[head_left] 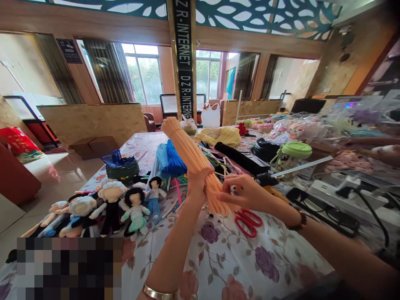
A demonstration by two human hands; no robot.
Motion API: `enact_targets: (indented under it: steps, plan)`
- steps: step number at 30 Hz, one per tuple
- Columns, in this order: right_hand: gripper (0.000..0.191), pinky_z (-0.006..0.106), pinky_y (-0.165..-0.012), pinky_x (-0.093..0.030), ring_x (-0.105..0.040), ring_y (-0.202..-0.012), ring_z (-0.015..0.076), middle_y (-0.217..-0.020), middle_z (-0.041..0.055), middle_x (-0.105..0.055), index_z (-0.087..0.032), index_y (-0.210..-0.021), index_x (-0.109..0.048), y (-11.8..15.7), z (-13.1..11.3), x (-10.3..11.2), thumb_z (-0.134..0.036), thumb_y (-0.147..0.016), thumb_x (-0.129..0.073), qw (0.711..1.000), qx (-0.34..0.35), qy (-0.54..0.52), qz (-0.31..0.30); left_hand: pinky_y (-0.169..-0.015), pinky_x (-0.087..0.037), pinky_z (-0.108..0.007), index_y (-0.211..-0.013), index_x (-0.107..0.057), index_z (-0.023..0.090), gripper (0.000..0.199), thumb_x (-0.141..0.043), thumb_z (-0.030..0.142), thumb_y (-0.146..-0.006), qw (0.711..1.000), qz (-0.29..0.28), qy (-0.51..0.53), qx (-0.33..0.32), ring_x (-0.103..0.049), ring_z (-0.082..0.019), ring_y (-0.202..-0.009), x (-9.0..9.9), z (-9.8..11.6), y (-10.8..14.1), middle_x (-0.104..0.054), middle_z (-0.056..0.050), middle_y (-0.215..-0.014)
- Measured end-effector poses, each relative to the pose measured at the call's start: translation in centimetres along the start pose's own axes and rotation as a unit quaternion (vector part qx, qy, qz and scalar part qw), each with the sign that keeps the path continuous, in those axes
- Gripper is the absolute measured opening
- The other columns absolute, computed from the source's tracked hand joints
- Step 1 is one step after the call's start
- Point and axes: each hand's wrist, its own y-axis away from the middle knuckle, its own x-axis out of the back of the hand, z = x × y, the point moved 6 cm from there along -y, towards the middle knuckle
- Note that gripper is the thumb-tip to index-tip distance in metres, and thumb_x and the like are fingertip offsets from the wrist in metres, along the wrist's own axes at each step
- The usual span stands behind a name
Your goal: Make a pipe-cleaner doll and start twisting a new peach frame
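Observation:
A thick bundle of peach pipe cleaners (187,148) slants across the middle of the view, with a band near its upper end. My left hand (197,185) is wrapped round its lower half. Beside the lower end is my right hand (245,189), its fingers bent and apart, the lowest one touching the stems. Red-handled scissors (248,222) lie on the flowered tablecloth (218,266) just below my right hand. Behind the bundle are blue pipe cleaners (171,158) and a black bundle (240,158).
Several pipe-cleaner dolls (136,210) sit at the left, near a dark green basket (122,170). On the right are a jar with a green lid (293,152), a white power strip (340,202) and plastic-wrapped items. Another person's hand (387,152) shows at the right edge.

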Motion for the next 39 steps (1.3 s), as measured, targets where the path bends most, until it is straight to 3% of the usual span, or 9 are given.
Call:
enact_targets:
  steps: [5, 12, 20, 25, 30, 35, 39]
  plan:
    - [0.039, 0.026, -0.067, -0.039, -0.044, -0.063, 0.0109, -0.059, -0.0015, -0.047, -0.019, -0.051, -0.039, 1.2, -2.8, -0.6, -0.032, -0.081, -0.059, 0.984, 0.152, 0.086, 0.041, -0.048, -0.038, -0.022, -0.071, -0.052, 0.017, 0.032, -0.069, 0.012, -0.044, 0.998, 0.061, 0.02, -0.003, -0.048, -0.008, -0.049, 0.9, 0.5, -0.4, -0.051, 0.008, -0.056]
    - [0.026, 0.03, -0.083, -0.038, -0.051, -0.067, 0.0117, -0.061, -0.0016, -0.059, -0.02, -0.065, -0.056, 2.8, -4.1, -2.7, -0.026, -0.089, -0.048, 0.921, 0.28, 0.268, 0.036, -0.05, -0.04, -0.022, -0.068, -0.052, 0.017, 0.027, -0.067, 0.011, -0.046, 0.994, 0.099, 0.044, 0.009, -0.048, -0.007, -0.049, 1.7, 1.5, -0.7, -0.051, 0.008, -0.057]
    - [0.024, 0.031, -0.08, -0.039, -0.055, -0.067, 0.0122, -0.064, -0.0004, -0.062, -0.02, -0.076, -0.061, 3.6, -1.6, -1.1, -0.026, -0.092, -0.044, 0.902, 0.269, 0.335, 0.045, -0.053, -0.046, -0.023, -0.062, -0.054, 0.015, 0.015, -0.065, 0.009, -0.053, 0.99, 0.108, 0.062, 0.064, -0.052, -0.01, -0.051, 1.5, 1.8, -0.7, -0.054, 0.004, -0.057]
    - [0.022, 0.028, -0.072, -0.04, -0.06, -0.071, 0.0129, -0.077, 0.0034, -0.068, -0.019, -0.085, -0.063, 2.8, 0.5, -1.7, -0.026, -0.093, -0.043, 0.934, 0.176, 0.308, 0.037, -0.053, -0.045, -0.02, -0.065, -0.053, 0.016, 0.016, -0.064, 0.008, -0.055, 0.987, 0.129, 0.086, 0.041, -0.052, -0.008, -0.052, 1.7, 2.2, -0.9, -0.055, 0.006, -0.058]
    - [0.023, 0.024, -0.061, -0.04, -0.063, -0.069, 0.0131, -0.079, 0.0037, -0.069, -0.017, -0.088, -0.064, 1.9, -0.3, -3.3, -0.031, -0.091, -0.047, 0.954, 0.132, 0.27, 0.018, -0.052, -0.045, -0.019, -0.066, -0.051, 0.017, 0.015, -0.062, 0.009, -0.059, 0.982, 0.156, 0.101, 0.022, -0.052, -0.007, -0.05, 2.1, 2.9, -0.7, -0.054, 0.006, -0.058]
    - [0.031, 0.023, -0.068, -0.043, -0.062, -0.078, 0.013, -0.08, 0.0036, -0.068, -0.018, -0.081, -0.064, 1.5, -0.6, -2.9, -0.032, -0.094, -0.04, 0.945, 0.178, 0.275, 0.013, -0.053, -0.047, -0.02, -0.063, -0.052, 0.017, 0.011, -0.06, 0.01, -0.061, 0.985, 0.123, 0.1, 0.061, -0.054, -0.009, -0.05, 2.0, 3.4, -1.1, -0.055, 0.004, -0.055]
    - [0.027, 0.026, -0.067, -0.045, -0.062, -0.081, 0.0148, -0.089, 0.0054, -0.068, -0.018, -0.087, -0.064, 1.5, 0.7, -2.2, -0.031, -0.093, -0.042, 0.935, 0.153, 0.314, 0.051, -0.055, -0.049, -0.021, -0.059, -0.052, 0.015, 0.008, -0.058, 0.012, -0.06, 0.99, 0.088, 0.085, 0.066, -0.054, -0.01, -0.05, 1.5, 3.6, -1.3, -0.056, 0.002, -0.054]
